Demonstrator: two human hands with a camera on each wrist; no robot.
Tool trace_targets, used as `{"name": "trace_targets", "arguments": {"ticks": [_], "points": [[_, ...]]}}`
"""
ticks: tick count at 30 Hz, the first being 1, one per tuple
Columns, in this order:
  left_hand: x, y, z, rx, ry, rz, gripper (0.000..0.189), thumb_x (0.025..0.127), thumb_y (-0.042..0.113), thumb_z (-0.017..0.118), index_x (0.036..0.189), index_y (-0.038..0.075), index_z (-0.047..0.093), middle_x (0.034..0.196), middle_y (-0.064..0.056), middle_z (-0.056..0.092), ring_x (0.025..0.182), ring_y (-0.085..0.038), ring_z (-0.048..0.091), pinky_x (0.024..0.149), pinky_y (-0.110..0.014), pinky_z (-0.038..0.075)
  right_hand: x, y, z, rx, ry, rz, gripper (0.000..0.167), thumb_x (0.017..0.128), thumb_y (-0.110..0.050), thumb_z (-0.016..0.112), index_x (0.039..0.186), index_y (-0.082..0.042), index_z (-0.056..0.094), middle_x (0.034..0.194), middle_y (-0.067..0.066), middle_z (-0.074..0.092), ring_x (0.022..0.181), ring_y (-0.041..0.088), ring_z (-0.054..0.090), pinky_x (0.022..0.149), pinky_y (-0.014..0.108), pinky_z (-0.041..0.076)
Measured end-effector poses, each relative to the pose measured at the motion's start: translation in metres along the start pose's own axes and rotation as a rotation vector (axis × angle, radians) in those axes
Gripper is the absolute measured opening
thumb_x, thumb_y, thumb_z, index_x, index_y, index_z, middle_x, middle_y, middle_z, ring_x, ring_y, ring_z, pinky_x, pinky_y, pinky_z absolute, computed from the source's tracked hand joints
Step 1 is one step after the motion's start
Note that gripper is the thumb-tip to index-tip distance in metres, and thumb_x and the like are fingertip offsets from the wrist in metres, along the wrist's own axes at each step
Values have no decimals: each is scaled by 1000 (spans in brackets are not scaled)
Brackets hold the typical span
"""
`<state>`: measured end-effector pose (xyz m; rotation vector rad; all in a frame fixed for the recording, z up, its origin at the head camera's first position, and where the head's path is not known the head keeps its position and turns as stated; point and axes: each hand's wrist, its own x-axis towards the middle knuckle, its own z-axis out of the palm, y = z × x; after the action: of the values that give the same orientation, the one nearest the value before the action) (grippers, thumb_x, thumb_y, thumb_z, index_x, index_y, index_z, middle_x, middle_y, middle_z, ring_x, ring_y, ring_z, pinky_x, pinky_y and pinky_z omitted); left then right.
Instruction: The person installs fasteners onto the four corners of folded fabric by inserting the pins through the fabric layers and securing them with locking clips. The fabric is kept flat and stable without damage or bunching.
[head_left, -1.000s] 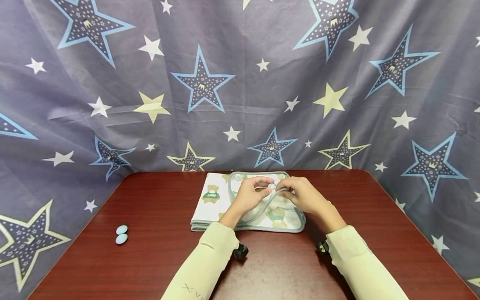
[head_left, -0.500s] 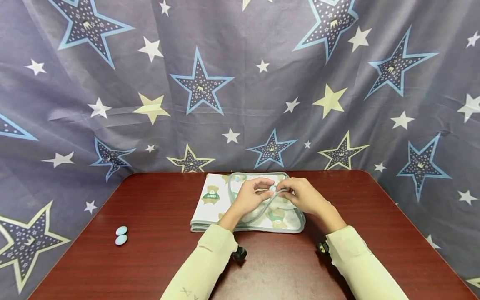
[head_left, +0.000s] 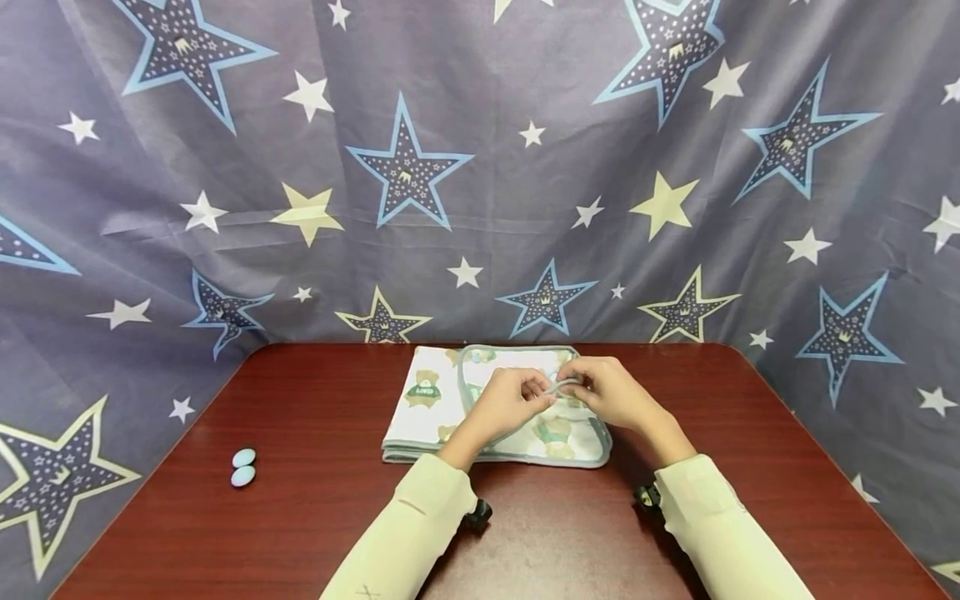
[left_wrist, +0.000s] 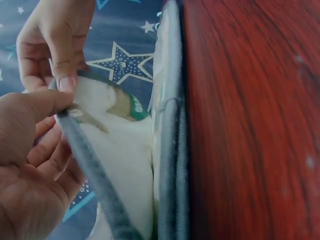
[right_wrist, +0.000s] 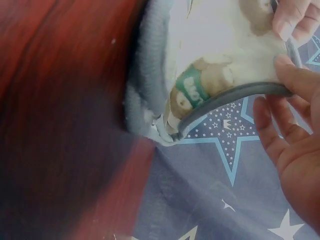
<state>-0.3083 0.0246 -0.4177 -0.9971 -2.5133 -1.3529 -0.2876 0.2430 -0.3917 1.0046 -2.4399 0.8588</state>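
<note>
A folded white bear-print cloth [head_left: 450, 417] with grey-green edging lies at the far middle of the table, its top layer partly lifted. My left hand [head_left: 502, 404] pinches the raised edge between thumb and fingers. Close beside it, my right hand [head_left: 611, 390] pinches the same edge. In the left wrist view, the thumb of the left hand [left_wrist: 30, 145] and the fingertips of the right hand [left_wrist: 55, 40] nearly meet at the edging [left_wrist: 95, 160]. Whether a small pale blue disc is still between the hands is hidden.
Two pale blue, round, button-like pieces [head_left: 243, 467] lie together on the left of the dark red table [head_left: 322, 517]. A grey-blue curtain with stars [head_left: 480, 208] hangs just behind the table. Each wrist wears a small black device [head_left: 477, 514].
The left hand has turned and shifted slightly down and right, its fingers now at the cloth edge. The pale blue disc seen between the hands has gone from sight. The right hand barely moved.
</note>
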Motion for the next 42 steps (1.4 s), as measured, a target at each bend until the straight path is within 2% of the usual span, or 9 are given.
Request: {"name": "trace_targets", "arguments": {"ticks": [5, 12, 16, 21, 26, 30, 34, 39, 42], "points": [[2, 0, 0, 16, 6, -45, 8, 94, 20, 77, 95, 12, 77, 80, 6, 71, 71, -4, 63, 66, -23, 53, -2, 2, -3, -26, -39, 43, 13, 88, -5, 80, 98, -10, 74, 90, -5, 71, 77, 7, 61, 70, 30, 53], [4, -11, -6, -100, 102, -123, 12, 93, 22, 77, 97, 11, 77, 80, 4, 72, 70, -7, 63, 66, -25, 52, -6, 6, -16, 7, -54, 119, 12, 92, -12, 76, 103, -8, 72, 92, -2, 71, 81, 13, 66, 73, 37, 56], [5, -20, -10, -221, 195, -181, 12, 92, 18, 78, 96, 7, 77, 79, -1, 71, 71, -9, 62, 67, -24, 50, -12, 11, -24, -3, -69, 152, 12, 93, -12, 76, 104, -10, 71, 90, -3, 71, 82, 15, 68, 74, 44, 57], [6, -34, -20, -390, 353, -321, 13, 91, 15, 79, 100, 6, 77, 82, -2, 70, 75, -11, 63, 68, -23, 50, -20, 17, -34, -51, -124, 188, 14, 95, -16, 74, 108, -11, 71, 90, -5, 70, 85, 13, 67, 78, 48, 56], [4, -48, -33, -473, 541, -431, 15, 89, 13, 81, 100, 4, 76, 82, -3, 69, 76, -12, 62, 66, -22, 50, -28, 23, -41, -88, -182, 213, 19, 96, -18, 72, 110, -6, 70, 91, -3, 71, 86, 16, 67, 79, 49, 56], [-1, -63, -43, -501, 624, -516, 16, 89, 11, 80, 101, 1, 75, 83, -2, 69, 75, -10, 62, 66, -20, 50, -31, 25, -46, -121, -224, 210, 19, 96, -17, 71, 109, -4, 70, 91, -3, 71, 87, 17, 67, 80, 49, 55], [-9, -74, -49, -509, 610, -613, 16, 90, 9, 78, 102, -1, 74, 84, -2, 69, 71, -8, 60, 62, -20, 50, -36, 28, -52, -166, -259, 197, 17, 96, -17, 72, 107, -6, 71, 90, -5, 71, 86, 14, 67, 79, 43, 55], [-14, -81, -53, -576, 477, -693, 18, 92, 1, 74, 108, -5, 69, 84, -3, 66, 63, -6, 59, 55, -20, 51, -45, 35, -61, -214, -303, 201, 13, 95, -18, 73, 105, -9, 71, 90, -8, 69, 84, 9, 64, 77, 39, 54], [-15, -81, -55, -560, 425, -719, 22, 91, -1, 74, 111, -5, 66, 83, -4, 66, 61, -5, 59, 53, -19, 51, -52, 40, -66, -239, -335, 195, 9, 94, -17, 74, 100, -11, 71, 87, -11, 67, 79, 6, 61, 73, 37, 52]]}}
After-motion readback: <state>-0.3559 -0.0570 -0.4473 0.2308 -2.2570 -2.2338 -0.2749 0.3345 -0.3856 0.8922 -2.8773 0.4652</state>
